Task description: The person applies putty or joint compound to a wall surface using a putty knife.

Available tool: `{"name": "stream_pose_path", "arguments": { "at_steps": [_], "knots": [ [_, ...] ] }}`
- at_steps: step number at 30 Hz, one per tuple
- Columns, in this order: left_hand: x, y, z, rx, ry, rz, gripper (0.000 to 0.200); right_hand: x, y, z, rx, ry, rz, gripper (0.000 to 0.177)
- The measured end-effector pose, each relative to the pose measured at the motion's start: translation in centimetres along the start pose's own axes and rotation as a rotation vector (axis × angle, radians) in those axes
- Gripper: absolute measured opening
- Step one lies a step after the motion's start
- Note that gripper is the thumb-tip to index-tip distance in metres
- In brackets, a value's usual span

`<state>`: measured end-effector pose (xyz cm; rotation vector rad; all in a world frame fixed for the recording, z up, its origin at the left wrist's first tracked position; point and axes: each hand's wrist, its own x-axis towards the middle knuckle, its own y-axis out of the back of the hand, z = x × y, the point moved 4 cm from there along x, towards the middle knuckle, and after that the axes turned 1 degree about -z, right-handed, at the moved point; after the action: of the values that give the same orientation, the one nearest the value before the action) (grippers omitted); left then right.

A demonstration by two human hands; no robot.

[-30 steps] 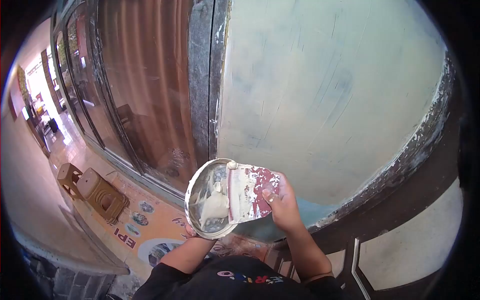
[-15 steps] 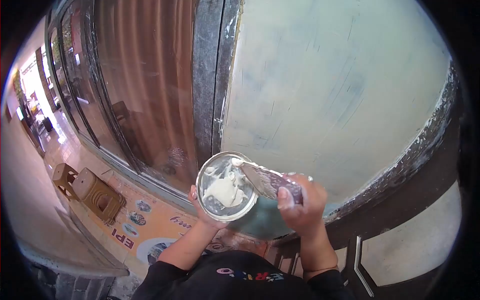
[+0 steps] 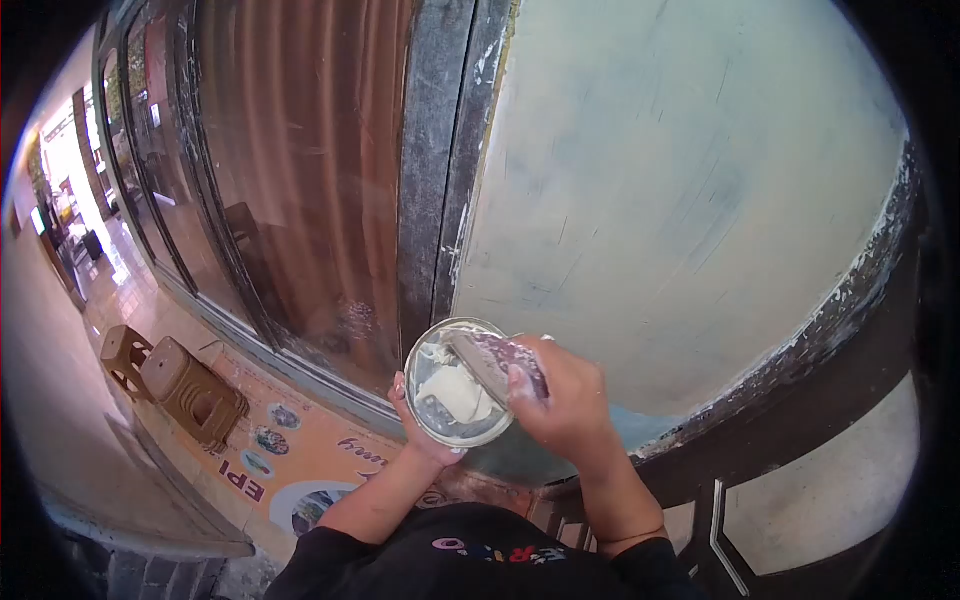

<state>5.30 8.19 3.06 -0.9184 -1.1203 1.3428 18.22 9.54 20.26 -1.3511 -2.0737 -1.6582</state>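
Note:
My left hand (image 3: 424,432) grips a round, shallow container (image 3: 410,372) from its left and lower side, tilted so that the inside faces me. White putty (image 3: 452,392) lies in a thick lump on its bottom, with smears around the wall. In my right hand (image 3: 565,398) is a putty knife (image 3: 490,362), fingers closed around its putty-smeared handle. The blade reaches over the rim into the container, close above the putty. Behind both hands stands a pale, patchy panel (image 3: 640,230) with dark scratch marks.
A dark frame post (image 3: 435,150) separates the panel from a glass pane (image 3: 300,180) with brown curtains behind it. Brown plastic stools (image 3: 190,390) stand at the left near an orange printed banner (image 3: 300,455) on the floor. Dark trim (image 3: 800,370) curves along the panel's lower right.
My right hand has moved left and slightly down, bringing the putty knife's blade farther into the container. The container has shifted slightly right and down in view.

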Motion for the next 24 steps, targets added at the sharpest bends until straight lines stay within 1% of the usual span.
{"name": "stream_pose_path", "arguments": {
  "at_steps": [1,2,3,6,7,8,9,10,11,12,13,15,17,19,20,21,23,24],
  "knots": [
    [-0.2,-0.3,0.1,-0.001,0.0,0.001,0.079,-0.1,-0.4,-0.1,0.033,-0.002,0.002,0.028],
    [-0.6,-0.7,0.2,-0.009,0.007,0.057,0.078,-0.2,-1.8,0.3,-0.065,-0.064,-0.18,0.03],
    [-0.7,-0.8,0.3,-0.013,0.016,0.114,0.077,-0.3,-1.8,0.2,-0.067,-0.068,-0.176,0.03],
    [-0.7,-0.5,0.6,-0.019,-0.002,0.059,0.078,-0.2,-1.5,0.3,0.104,-0.13,-0.094,0.028],
    [-0.8,-0.4,0.7,-0.05,-0.015,0.028,0.078,-0.2,-1.9,0.4,0.102,-0.128,-0.09,0.028],
    [-0.9,-0.3,0.7,-0.023,-0.003,0.084,0.078,-0.2,-2.6,0.6,0.072,-0.136,-0.113,0.028],
    [-1.0,-0.2,1.1,-0.022,0.004,0.08,0.078,0.0,-3.4,0.5,0.039,-0.147,-0.134,0.029],
    [-1.0,0.0,1.2,-0.016,0.019,0.084,0.078,-0.1,-4.3,1.2,0.047,-0.278,-0.277,0.033],
    [-0.9,0.2,1.2,-0.009,0.033,0.086,0.079,-0.1,-4.2,1.2,0.045,-0.28,-0.268,0.033],
    [-0.8,1.3,1.5,-0.01,0.017,0.095,0.078,-0.1,-3.6,1.1,0.119,-0.266,-0.16,0.031],
    [-0.6,1.0,1.9,-0.006,0.015,0.079,0.078,0.2,-3.1,1.1,0.193,-0.246,-0.051,0.03],
    [-0.7,0.1,2.6,-0.009,-0.011,0.039,0.077,0.5,-3.4,1.1,0.176,-0.24,-0.031,0.029],
    [-0.5,1.0,2.7,-0.005,0.003,0.051,0.077,0.6,-4.0,1.3,0.159,-0.238,-0.011,0.029],
    [-0.4,1.8,3.0,0.002,0.031,0.094,0.076,0.8,-5.6,1.6,0.033,-0.206,-0.164,0.029],
    [-0.1,1.5,3.2,0.012,0.048,0.07,0.075,1.1,-4.9,0.9,0.062,-0.271,-0.164,0.03],
    [0.1,1.3,3.6,0.017,0.048,0.056,0.075,1.4,-4.9,0.8,0.057,-0.265,-0.152,0.03],
    [-0.1,1.0,4.1,0.005,0.051,0.05,0.075,1.2,-5.2,0.4,0.131,-0.315,-0.053,0.03],
    [0.0,1.4,4.3,0.015,0.07,0.061,0.075,1.3,-5.7,0.5,0.128,-0.316,-0.044,0.03]
  ]
}}
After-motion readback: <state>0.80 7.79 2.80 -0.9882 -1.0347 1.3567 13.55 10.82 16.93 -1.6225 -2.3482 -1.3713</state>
